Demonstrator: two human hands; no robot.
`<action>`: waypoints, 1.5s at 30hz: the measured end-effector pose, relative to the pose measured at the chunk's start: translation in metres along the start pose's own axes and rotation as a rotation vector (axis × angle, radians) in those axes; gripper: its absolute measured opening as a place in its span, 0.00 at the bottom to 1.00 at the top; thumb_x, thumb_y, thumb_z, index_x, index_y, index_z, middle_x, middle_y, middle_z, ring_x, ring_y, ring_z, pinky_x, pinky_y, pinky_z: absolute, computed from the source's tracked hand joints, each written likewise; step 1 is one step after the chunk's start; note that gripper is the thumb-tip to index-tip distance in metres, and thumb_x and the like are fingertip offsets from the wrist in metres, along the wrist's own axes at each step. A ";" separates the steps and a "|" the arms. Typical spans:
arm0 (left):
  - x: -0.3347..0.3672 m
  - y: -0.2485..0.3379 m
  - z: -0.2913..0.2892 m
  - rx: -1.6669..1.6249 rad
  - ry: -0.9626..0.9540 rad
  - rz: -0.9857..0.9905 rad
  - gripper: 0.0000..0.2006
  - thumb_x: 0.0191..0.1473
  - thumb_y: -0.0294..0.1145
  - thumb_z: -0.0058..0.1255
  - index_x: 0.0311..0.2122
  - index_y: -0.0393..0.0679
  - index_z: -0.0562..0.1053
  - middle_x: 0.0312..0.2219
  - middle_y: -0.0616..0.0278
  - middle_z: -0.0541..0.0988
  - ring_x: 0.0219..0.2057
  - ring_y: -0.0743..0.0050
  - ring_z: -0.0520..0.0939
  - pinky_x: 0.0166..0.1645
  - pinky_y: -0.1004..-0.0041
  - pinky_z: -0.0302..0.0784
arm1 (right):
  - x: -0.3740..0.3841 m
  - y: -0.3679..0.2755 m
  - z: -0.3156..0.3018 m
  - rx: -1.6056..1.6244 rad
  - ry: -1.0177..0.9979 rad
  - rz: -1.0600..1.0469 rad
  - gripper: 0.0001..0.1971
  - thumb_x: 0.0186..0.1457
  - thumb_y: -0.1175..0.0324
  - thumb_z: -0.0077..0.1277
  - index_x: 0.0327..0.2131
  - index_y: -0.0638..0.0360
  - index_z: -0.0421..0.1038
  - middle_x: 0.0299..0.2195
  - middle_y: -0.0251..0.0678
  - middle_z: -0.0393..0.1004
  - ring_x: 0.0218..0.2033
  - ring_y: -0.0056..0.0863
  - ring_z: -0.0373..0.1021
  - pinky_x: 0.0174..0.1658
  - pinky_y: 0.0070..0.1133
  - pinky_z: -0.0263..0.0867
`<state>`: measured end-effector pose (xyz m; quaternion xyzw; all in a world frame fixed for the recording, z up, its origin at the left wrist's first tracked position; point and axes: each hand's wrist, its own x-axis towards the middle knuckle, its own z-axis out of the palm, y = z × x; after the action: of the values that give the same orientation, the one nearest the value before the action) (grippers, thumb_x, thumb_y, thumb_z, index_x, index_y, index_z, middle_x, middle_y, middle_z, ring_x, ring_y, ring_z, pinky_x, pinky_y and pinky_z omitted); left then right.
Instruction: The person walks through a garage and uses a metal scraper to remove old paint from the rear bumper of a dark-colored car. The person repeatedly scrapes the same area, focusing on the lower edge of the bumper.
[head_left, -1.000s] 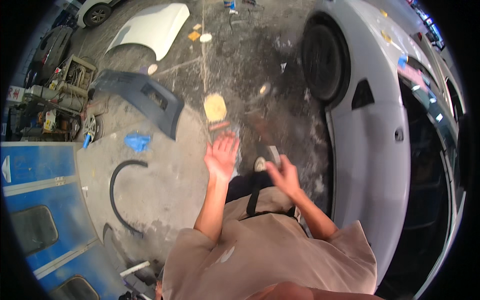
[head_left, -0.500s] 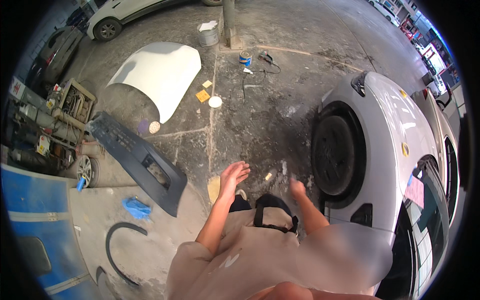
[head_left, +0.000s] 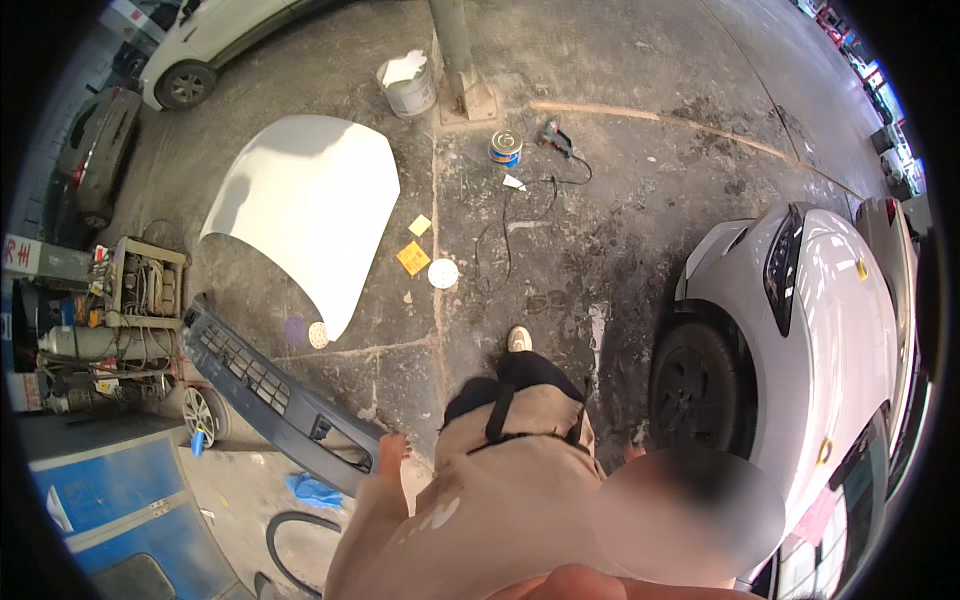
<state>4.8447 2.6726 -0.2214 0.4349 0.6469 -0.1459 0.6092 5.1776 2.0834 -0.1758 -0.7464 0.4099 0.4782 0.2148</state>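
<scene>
While likely stepping between grey bumper (head_left: 290, 415) (left) and white car (head_left: 838, 330) (right), holding left hand (head_left: 395, 448) loose, apparently empty; can't tell for right hand (head_left: 634, 454); must reach before grasping.

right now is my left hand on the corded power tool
No, the power tool lies on the floor beside the can, well ahead of your left hand.
</scene>
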 end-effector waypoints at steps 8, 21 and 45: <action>0.045 0.175 0.033 -0.423 0.001 -0.211 0.20 0.59 0.43 0.36 0.44 0.37 0.71 0.37 0.46 0.79 0.36 0.41 0.80 0.43 0.50 0.77 | -0.120 -0.590 0.065 -0.098 0.106 -1.003 0.17 0.56 0.55 0.55 0.32 0.63 0.73 0.15 0.31 0.65 0.12 0.22 0.61 0.16 0.26 0.57; 0.226 0.840 -0.012 -0.352 0.128 0.375 0.12 0.60 0.36 0.50 0.43 0.38 0.75 0.34 0.53 0.82 0.32 0.67 0.84 0.34 0.69 0.81 | -0.358 -1.037 0.218 -0.527 0.111 -1.286 0.21 0.56 0.51 0.55 0.37 0.64 0.74 0.25 0.55 0.74 0.28 0.48 0.75 0.33 0.36 0.68; 0.449 1.185 -0.284 -0.701 0.257 -0.667 0.06 0.57 0.27 0.52 0.40 0.40 0.73 0.25 0.51 0.81 0.22 0.57 0.83 0.26 0.59 0.81 | -0.363 -1.800 0.651 -1.055 0.164 -0.783 0.28 0.55 0.44 0.47 0.32 0.67 0.77 0.33 0.57 0.78 0.41 0.52 0.76 0.46 0.42 0.70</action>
<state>5.5884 3.7353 -0.1672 -0.0123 0.8307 -0.0518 0.5542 6.2240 3.7243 -0.2742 -0.8794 -0.1659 0.4431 -0.0534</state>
